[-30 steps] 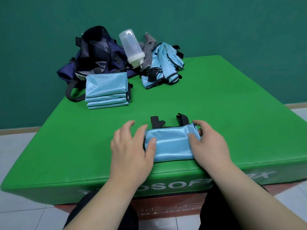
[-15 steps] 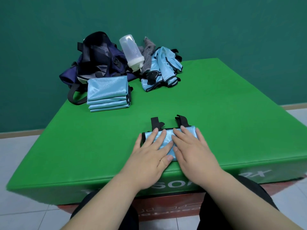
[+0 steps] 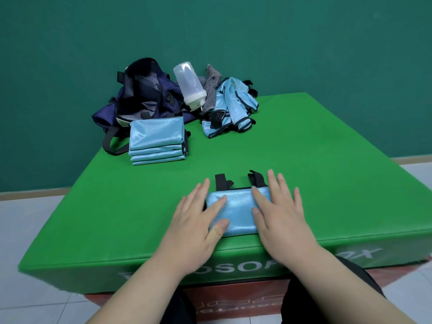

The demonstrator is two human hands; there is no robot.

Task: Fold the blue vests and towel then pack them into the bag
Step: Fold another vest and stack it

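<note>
We see a folded blue vest (image 3: 238, 213) at the near edge of the green worktop (image 3: 304, 160). The left hand (image 3: 194, 228) lays straight, spread fingers (image 3: 217, 206) on its left end, and the right hand (image 3: 280, 218) presses flat on its right end. Neither hand grips it. The bag (image 3: 145, 94) sits at the far left.

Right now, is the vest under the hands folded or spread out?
Folded: the vest is a small rectangle, black straps poking out, left hand and right hand pressing flat on it.

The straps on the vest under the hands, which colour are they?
The straps are black, clearest in the head view.
</note>
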